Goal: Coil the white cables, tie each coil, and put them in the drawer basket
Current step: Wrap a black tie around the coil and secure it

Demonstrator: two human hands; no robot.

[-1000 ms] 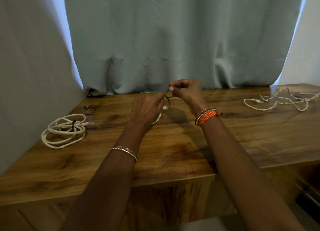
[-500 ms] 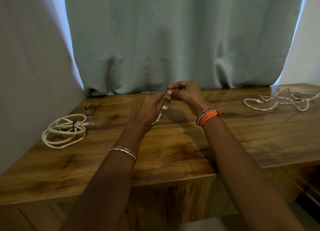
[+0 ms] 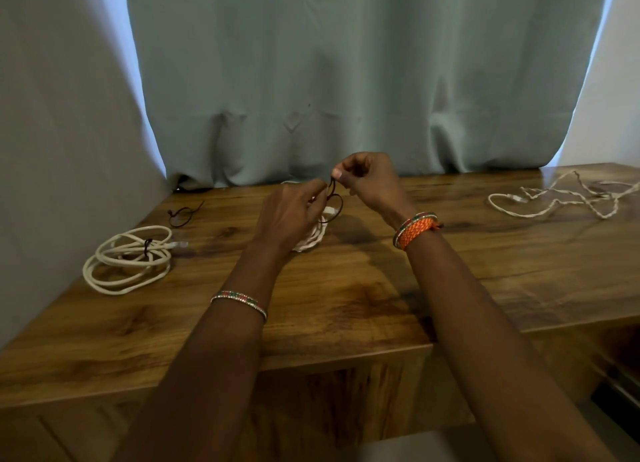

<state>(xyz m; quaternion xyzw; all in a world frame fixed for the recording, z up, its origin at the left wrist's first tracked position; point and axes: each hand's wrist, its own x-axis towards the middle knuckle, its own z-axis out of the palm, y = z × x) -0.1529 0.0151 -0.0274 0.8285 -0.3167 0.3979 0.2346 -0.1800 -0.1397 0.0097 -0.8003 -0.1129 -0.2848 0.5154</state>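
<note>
At the middle of the wooden desk (image 3: 346,288), near its back edge, the left hand (image 3: 291,215) grips a small white coiled cable (image 3: 311,240) while the right hand (image 3: 367,181) pinches a thin dark tie loop (image 3: 334,202). To do this well, keep the coil pressed flat and draw the tie snug around all turns before letting go. 1 tied white cable coil (image 3: 128,257) lies by the left edge; 1 loose twisted white cable (image 3: 561,198) lies at the back right corner. No writing is readable.
</note>
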